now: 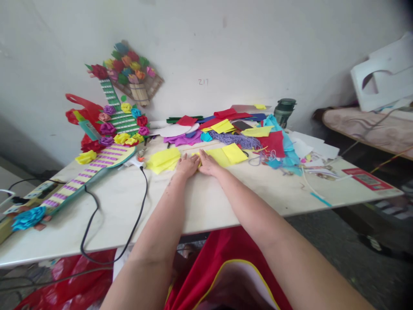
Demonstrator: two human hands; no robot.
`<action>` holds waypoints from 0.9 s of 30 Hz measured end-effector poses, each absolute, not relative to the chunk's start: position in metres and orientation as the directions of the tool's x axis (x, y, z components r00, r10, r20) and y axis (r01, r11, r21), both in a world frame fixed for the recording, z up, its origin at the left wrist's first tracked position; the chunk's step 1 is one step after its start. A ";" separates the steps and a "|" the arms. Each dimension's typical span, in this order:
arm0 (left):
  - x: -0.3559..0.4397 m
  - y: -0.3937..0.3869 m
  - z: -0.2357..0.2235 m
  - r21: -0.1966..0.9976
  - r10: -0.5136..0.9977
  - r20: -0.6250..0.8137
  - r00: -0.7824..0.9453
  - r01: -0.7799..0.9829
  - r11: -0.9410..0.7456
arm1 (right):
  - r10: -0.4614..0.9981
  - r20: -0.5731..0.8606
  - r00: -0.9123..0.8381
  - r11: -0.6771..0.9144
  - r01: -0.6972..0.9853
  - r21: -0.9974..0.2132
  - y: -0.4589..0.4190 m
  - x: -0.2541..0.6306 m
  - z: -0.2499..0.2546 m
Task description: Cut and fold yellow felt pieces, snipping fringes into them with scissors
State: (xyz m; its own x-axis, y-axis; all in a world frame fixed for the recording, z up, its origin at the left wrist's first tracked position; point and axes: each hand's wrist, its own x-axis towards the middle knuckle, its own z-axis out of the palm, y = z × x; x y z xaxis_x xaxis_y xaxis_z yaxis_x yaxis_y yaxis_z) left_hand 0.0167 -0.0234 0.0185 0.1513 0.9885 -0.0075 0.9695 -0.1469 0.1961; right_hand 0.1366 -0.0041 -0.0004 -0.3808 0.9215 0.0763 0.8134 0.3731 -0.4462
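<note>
Both my arms reach out over a white table. My left hand and my right hand lie side by side, fingers pressed down on a small yellow piece of felt between them. Just beyond my right hand rest flat yellow felt sheets. A folded yellow felt stack sits left of my left hand. What the fingertips grip is too small to make out clearly.
A heap of coloured felt scraps and purple yarn covers the table's back. Paper-flower stick crafts stand at the left, one propped on the wall. A black cable loops across the front left. A dark green bottle stands at the back.
</note>
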 end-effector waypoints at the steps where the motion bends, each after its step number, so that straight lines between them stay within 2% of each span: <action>1: 0.017 -0.024 0.019 0.187 0.988 -0.017 0.155 0.971 -0.149 | 0.918 0.083 -0.388 0.379 0.793 -0.477 -0.003 0.139 0.001; 5: 0.019 -0.026 0.019 0.153 0.986 -0.022 0.163 0.976 -0.158 | 0.905 0.066 -0.421 0.368 0.692 -0.621 -0.005 0.151 0.011; 8: 0.020 -0.026 0.018 0.151 0.988 -0.002 0.158 0.976 -0.156 | 0.898 0.061 -0.436 0.363 0.656 -0.662 -0.006 0.156 0.015; 19: 0.020 -0.023 0.014 0.148 0.988 0.031 0.151 0.977 -0.154 | 0.883 0.056 -0.467 0.453 0.813 -0.367 -0.006 0.146 0.007; 27: 0.020 -0.023 0.018 0.190 0.994 -0.021 0.106 0.977 -0.100 | 0.894 -0.008 -0.447 0.426 0.856 -0.295 -0.005 0.144 0.002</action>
State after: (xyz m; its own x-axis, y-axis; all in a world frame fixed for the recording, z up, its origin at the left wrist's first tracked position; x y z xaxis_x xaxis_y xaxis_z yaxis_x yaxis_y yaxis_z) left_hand 0.0197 -0.0227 0.0176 0.1058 0.9942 -0.0207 0.9768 -0.1000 0.1895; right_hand 0.1440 -0.0047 0.0024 -0.4475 0.8943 -0.0076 0.8555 0.4256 -0.2948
